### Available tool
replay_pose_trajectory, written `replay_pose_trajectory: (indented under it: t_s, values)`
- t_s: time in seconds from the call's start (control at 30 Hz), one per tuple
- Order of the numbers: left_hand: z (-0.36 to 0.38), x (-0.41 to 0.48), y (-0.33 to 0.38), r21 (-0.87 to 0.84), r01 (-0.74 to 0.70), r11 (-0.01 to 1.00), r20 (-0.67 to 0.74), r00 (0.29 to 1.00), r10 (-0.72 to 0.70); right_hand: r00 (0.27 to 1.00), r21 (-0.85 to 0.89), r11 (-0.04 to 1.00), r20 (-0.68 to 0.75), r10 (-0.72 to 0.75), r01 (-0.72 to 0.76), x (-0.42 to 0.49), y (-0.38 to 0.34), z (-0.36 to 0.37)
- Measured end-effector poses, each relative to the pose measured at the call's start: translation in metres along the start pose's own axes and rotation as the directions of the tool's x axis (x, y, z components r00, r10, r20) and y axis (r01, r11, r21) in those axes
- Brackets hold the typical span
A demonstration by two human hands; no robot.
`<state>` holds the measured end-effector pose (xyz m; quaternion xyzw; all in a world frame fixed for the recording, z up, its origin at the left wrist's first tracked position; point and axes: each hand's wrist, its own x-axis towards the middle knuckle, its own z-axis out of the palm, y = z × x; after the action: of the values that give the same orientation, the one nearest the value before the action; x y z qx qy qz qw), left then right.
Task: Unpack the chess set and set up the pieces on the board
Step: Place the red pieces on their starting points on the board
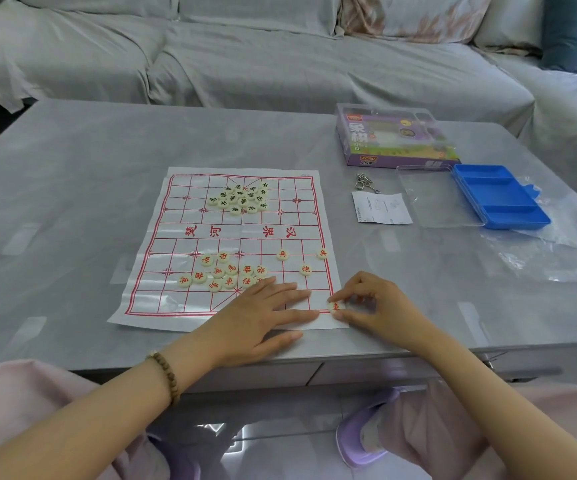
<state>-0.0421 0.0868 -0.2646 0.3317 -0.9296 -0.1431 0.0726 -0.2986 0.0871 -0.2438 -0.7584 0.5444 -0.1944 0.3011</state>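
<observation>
A white paper chess board [176,237] with red lines lies flat on the grey table. Several cream discs with black characters [240,199] are bunched at its far side. Several red-lettered discs [223,271] are bunched at the near side. Three red discs [305,269] stand apart on the right part of the board. My right hand [373,306] pinches a red-lettered disc [335,307] at the board's near right corner. My left hand [263,313] lies flat with straight fingers on the board's near edge, just left of that disc.
The purple chess box [394,140] stands at the back right. Nearer lie a blue compartment tray [498,195], a clear lid [432,199], a folded leaflet [380,207], metal ring puzzles [365,181] and a plastic bag [550,251]. A grey sofa [245,46] runs behind the table.
</observation>
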Motion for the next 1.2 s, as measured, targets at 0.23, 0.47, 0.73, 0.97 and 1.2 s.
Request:
replay_pose_trajectory:
  t_s: [0.23,0.47,0.73,0.97,1.2]
  values:
    - [-0.001,0.000,0.001,-0.012,0.006,1.000,0.005,1.000,-0.006,1.000,-0.005,1.000,0.003,0.005,-0.005,0.000,0.000,0.001]
    - [-0.007,-0.001,0.001,-0.057,0.005,0.998,-0.064,0.998,-0.009,1.000,-0.044,0.999,0.009,0.005,-0.005,0.003,-0.013,-0.007]
    - [-0.069,-0.023,-0.037,-0.231,0.334,0.914,-0.240,0.891,-0.386,0.997,-0.080,0.995,-0.050,-0.056,0.052,0.035,-0.048,0.005]
    - [-0.082,-0.035,-0.042,-0.226,0.475,0.851,-0.108,0.856,-0.506,0.984,-0.204,0.964,-0.016,-0.176,0.169,0.051,-0.060,0.028]
    - [-0.058,-0.035,-0.044,0.001,0.453,0.891,0.068,0.889,-0.452,0.969,-0.296,0.926,0.143,-0.200,0.235,0.057,-0.067,0.036]
